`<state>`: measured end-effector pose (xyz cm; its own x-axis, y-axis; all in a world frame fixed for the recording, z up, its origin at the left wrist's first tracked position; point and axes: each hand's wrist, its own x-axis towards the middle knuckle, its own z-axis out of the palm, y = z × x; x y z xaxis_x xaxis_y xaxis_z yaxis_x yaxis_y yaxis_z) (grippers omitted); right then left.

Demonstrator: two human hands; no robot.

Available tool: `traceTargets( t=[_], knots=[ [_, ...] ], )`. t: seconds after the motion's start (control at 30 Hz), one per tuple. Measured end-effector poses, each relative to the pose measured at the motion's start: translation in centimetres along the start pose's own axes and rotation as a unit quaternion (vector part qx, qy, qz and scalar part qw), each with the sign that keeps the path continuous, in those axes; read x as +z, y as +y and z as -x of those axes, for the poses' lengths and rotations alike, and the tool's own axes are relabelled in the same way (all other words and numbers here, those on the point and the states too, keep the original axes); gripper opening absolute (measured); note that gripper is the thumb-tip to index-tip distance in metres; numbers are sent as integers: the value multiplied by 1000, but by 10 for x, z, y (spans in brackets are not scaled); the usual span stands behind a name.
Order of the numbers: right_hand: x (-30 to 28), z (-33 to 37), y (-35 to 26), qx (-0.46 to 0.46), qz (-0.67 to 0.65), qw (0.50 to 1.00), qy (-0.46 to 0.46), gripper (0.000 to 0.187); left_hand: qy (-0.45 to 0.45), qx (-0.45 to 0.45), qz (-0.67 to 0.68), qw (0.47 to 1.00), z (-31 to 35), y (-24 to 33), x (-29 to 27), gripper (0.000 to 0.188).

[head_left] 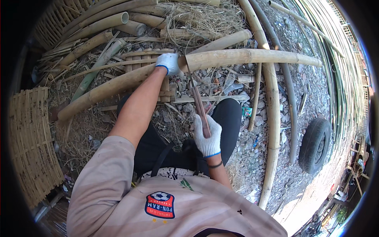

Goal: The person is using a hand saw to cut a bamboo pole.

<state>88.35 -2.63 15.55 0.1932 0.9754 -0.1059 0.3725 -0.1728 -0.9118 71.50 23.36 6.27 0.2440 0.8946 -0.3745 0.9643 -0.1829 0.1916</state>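
Note:
A thick bamboo pole (106, 90) runs across in front of me, rising from the lower left. My left hand (169, 64), in a white knit glove with a blue cuff, is closed over it just left of a cut. Against this cut lies the thin blade of a hand saw (196, 96), seen nearly edge-on. Its brown handle sits in my right hand (208, 136), gloved alike and wrapped round it between my knees. Right of the blade the bamboo length (252, 56) continues outward; whether the cut goes all the way through, I cannot tell.
Under the work lie short wooden pieces (167, 93). Bamboo offcuts (96, 27) and dry shavings (201, 17) pile up at the far left and middle. A long bamboo pole (272, 138) lies on the stony ground to the right, with a tyre (314, 146) beyond. Left stands a woven bamboo panel (31, 138).

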Motion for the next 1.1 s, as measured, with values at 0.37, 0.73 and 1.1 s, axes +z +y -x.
traceTargets(
  t=[0.37,0.73,1.1],
  knots=[
    [42,-130,16,-37,-12,999,13,39,47,24,-11,999,-13,16,16,66],
    [56,-135,8,-87,-11,996,33,36,28,-8,-9,1000,-32,1,14,72],
    [1,-17,6,-21,-5,1000,6,26,46,2,8,999,-2,4,4,70]
  ],
)
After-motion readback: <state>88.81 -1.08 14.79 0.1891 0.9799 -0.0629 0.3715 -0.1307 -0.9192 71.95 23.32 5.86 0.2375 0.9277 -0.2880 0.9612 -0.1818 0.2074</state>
